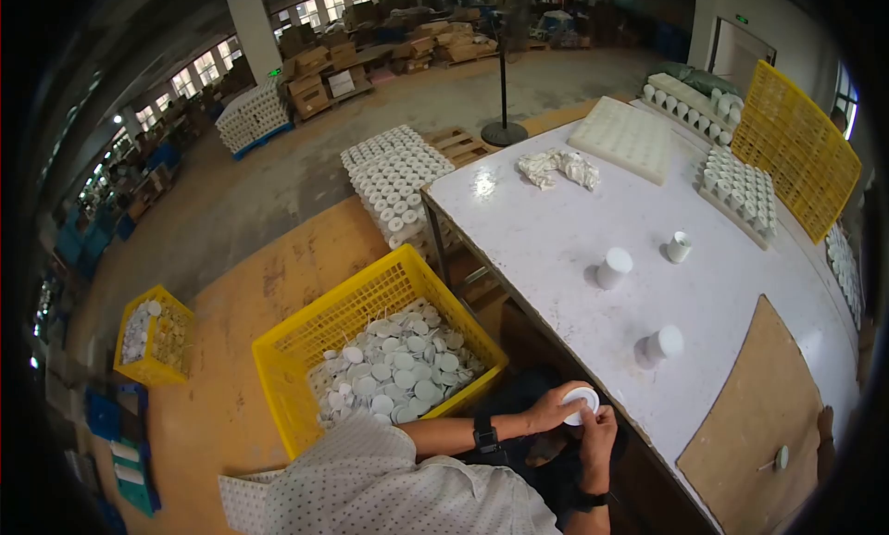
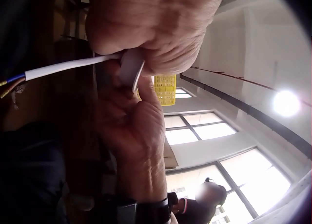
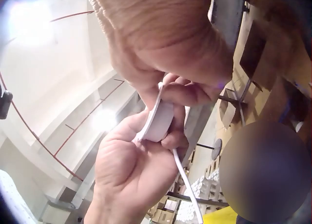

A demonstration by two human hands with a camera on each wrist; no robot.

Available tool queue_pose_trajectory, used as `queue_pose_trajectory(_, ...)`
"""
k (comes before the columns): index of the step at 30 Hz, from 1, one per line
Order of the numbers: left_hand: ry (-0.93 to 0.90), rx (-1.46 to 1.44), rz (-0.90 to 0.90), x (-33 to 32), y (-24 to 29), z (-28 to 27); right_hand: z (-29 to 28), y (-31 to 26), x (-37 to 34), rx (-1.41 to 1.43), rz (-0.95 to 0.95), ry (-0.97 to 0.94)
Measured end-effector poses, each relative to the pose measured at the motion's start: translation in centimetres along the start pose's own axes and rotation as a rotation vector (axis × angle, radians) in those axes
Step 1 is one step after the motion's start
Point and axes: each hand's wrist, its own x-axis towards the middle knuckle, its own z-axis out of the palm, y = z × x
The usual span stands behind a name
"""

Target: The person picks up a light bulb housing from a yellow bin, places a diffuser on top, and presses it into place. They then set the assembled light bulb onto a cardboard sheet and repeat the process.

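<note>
Both hands hold one white round lamp fitting (image 1: 581, 404) close to the body, beside the table edge. It has a flat flange and a short cylindrical back. From that back runs a white cable (image 2: 68, 65) ending in bare-tipped blue and brown wires. My left hand (image 1: 550, 410) grips the fitting from the left, its thumb along the flange. On the opposite side, my right hand (image 1: 598, 431) pinches the rim between thumb and fingers, as the right wrist view shows. To the left stands a yellow crate (image 1: 326, 315) heaped with similar white round pieces (image 1: 403, 361).
A white-topped table (image 1: 537, 230) bears white cylinders (image 1: 615, 268), a brown board (image 1: 741, 433) and foam trays (image 1: 622, 137). Another person's hand (image 1: 826, 424) is at its right edge. Stacked white parts (image 1: 394, 179) and a smaller yellow crate (image 1: 176, 368) stand on the floor.
</note>
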Motion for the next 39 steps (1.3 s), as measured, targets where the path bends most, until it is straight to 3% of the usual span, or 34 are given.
queue_pose_trajectory(5,0.039,0.096,0.001,0.2,-0.9,-0.1,0.0,0.3,-0.4,0.047,0.051,-0.007)
queue_pose_trajectory(6,0.057,0.114,0.075,0.3,-1.6,0.0,0.0,-0.6,-0.7,-0.093,0.054,0.008)
queue_pose_trajectory(7,0.078,0.122,0.191,0.4,-2.5,0.2,-0.6,0.6,-0.2,-0.064,-0.021,-0.004)
queue_pose_trajectory(8,0.021,0.047,-0.103,-0.1,1.0,-0.1,-0.6,0.6,-0.1,-0.17,0.004,0.04)
queue_pose_trajectory(9,0.044,0.143,0.033,-0.2,-0.3,-0.2,-0.5,0.3,-0.2,-0.194,-0.051,0.026)
queue_pose_trajectory(10,-0.022,0.072,-0.157,-0.1,1.0,-0.6,-0.1,0.0,-0.2,-0.168,-0.041,0.031)
queue_pose_trajectory(11,0.036,0.155,0.053,0.0,-1.6,-0.7,-0.3,1.5,0.2,-0.162,-0.142,0.048)
queue_pose_trajectory(12,0.024,-0.034,-0.047,-0.1,-1.3,-0.4,-0.8,0.9,-0.3,-0.145,-0.098,0.016)
queue_pose_trajectory(13,0.038,-0.044,-0.162,-0.3,1.4,-0.1,-0.8,0.8,-0.2,-0.118,-0.077,0.016)
queue_pose_trajectory(15,0.121,0.057,-0.099,-0.2,-0.6,-1.0,-2.3,-0.8,-0.6,-0.131,0.009,-0.003)
queue_pose_trajectory(17,0.203,-0.007,-0.154,-0.1,-2.9,-3.3,-5.0,-4.1,-1.4,-0.234,0.009,0.131)
queue_pose_trajectory(19,0.308,0.069,-0.212,-0.4,-5.0,-7.0,-9.3,-5.8,-1.4,-0.443,-0.17,0.386)
queue_pose_trajectory(21,0.432,0.105,-0.283,-0.7,-6.3,-10.2,-16.6,-7.6,-0.6,-0.428,-0.14,0.544)
queue_pose_trajectory(22,0.448,0.083,-0.323,-1.2,-6.6,-11.6,-20.4,-8.5,-0.2,-0.711,-0.075,0.768)
queue_pose_trajectory(23,0.469,0.06,-0.36,-1.7,-6.9,-13.0,-24.5,-9.3,-0.3,-0.816,-0.187,0.889)
queue_pose_trajectory(25,0.45,0.169,-0.59,-2.9,-8.2,-16.1,-31.7,-10.9,0.2,-1.056,-0.064,1.189)
queue_pose_trajectory(27,0.476,0.305,-0.65,-3.8,-8.8,-17.2,-36.2,-12.2,-0.1,-1.169,0.169,1.373)
queue_pose_trajectory(29,0.565,0.411,-0.707,-5.7,-10.0,-18.7,-39.3,-12.4,-1.0,-1.186,0.292,1.294)
queue_pose_trajectory(31,0.542,0.499,-0.746,-8.1,-13.4,-21.8,-40.8,-11.4,-1.0,-1.295,0.204,1.261)
queue_pose_trajectory(33,0.689,0.461,-0.703,-10.7,-18.6,-25.4,-44.2,-8.9,-0.3,-1.379,0.217,1.297)
queue_pose_trajectory(34,0.65,0.582,-0.761,-11.6,-19.3,-26.1,-45.3,-8.2,0.0,-1.508,0.194,1.269)
queue_pose_trajectory(35,0.594,0.704,-0.825,-12.5,-19.3,-26.8,-45.6,-8.6,0.4,-1.486,0.355,1.204)
queue_pose_trajectory(36,0.635,0.695,-0.807,-12.9,-18.9,-26.6,-46.4,-8.3,0.8,-1.468,0.369,1.171)
queue_pose_trajectory(37,0.689,0.68,-0.804,-13.2,-18.4,-26.6,-46.9,-7.1,0.4,-1.618,0.255,1.164)
queue_pose_trajectory(39,0.583,0.838,-0.794,-13.8,-16.9,-26.7,-41.4,-10.4,0.0,-1.344,0.306,1.223)
